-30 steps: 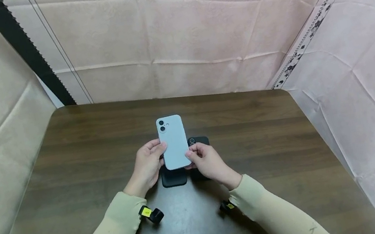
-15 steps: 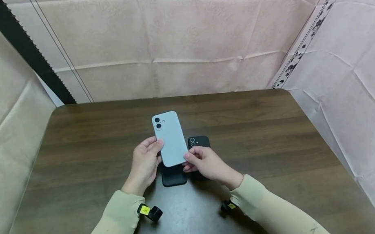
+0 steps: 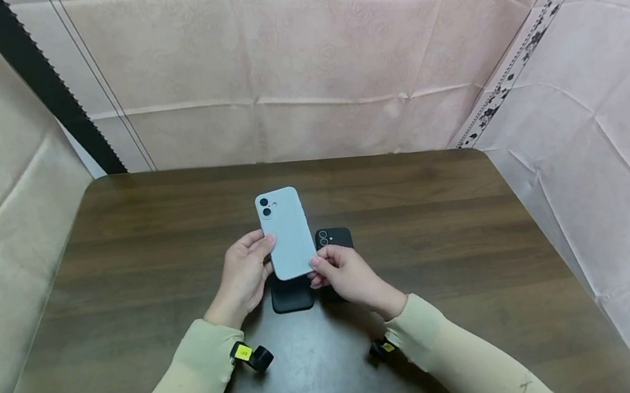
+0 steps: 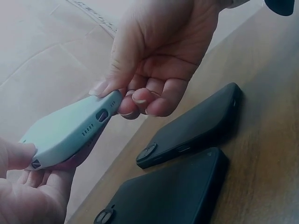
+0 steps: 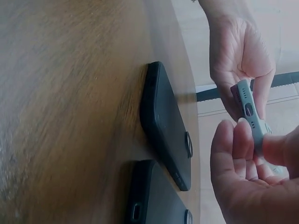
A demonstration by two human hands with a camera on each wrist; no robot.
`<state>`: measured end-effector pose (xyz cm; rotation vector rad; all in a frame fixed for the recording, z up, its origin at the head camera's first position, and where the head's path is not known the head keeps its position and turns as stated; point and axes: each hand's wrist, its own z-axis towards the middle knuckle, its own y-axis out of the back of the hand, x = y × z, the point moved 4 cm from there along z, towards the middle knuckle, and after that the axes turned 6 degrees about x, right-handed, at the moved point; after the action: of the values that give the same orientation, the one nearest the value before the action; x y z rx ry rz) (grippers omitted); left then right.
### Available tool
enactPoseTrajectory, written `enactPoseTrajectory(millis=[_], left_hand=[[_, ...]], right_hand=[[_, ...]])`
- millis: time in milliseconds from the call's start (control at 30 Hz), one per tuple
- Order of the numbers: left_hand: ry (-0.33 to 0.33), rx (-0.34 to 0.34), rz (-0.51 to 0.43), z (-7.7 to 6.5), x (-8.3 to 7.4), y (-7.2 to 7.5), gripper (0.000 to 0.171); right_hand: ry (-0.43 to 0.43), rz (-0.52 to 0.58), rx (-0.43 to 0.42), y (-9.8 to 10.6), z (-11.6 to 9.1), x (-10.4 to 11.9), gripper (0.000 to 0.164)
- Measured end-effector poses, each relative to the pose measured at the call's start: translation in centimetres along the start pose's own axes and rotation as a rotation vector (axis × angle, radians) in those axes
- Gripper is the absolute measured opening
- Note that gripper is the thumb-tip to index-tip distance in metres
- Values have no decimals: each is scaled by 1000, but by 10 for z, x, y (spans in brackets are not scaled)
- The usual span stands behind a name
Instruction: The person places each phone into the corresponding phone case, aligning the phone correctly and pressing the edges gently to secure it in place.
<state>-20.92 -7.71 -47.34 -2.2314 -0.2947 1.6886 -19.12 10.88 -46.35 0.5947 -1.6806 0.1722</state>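
In the head view a pale blue phone case (image 3: pixel 286 232) is held up over the table, its camera cutout at the top left. My left hand (image 3: pixel 242 275) grips its left edge, thumb on the back and fingers underneath. My right hand (image 3: pixel 355 276) pinches the lower right corner between thumb and fingers. The left wrist view shows the case's end with port and speaker holes (image 4: pixel 102 115), and a dark reddish phone edge (image 4: pixel 88 151) showing below the case wall. Two black phones lie back up beneath: the left one (image 3: pixel 292 297) and the right one (image 3: pixel 334 238), both partly covered.
The brown wooden table (image 3: pixel 421 234) extends around the hands. Pale creased cloth (image 3: pixel 315 50) hangs behind and at both sides. Black wrist cameras, one on the left wrist (image 3: pixel 252 356) and one on the right (image 3: pixel 382 346), sit at the sleeves' cuffs.
Over the first half second the pale blue case shifted slightly left and up with my left hand. My right hand stayed at its lower right corner. Since then almost nothing has moved.
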Motion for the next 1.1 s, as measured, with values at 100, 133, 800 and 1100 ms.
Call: enactPoseTrajectory(millis=[100,133,800,1100], left_hand=[[0,-5,-29,0,0,0,39],[-1,-8,-40,0,-1,-1,40],[-24,5,-36,-5,-1,-2,37],[-16,51,40,-11,7,-8,35]], right_hand=[[10,26,26,0,-1,0,19],[15,36,35,-1,-1,0,18],[35,85,52,3,0,1,24],[20,69,-52,16,6,9,25]])
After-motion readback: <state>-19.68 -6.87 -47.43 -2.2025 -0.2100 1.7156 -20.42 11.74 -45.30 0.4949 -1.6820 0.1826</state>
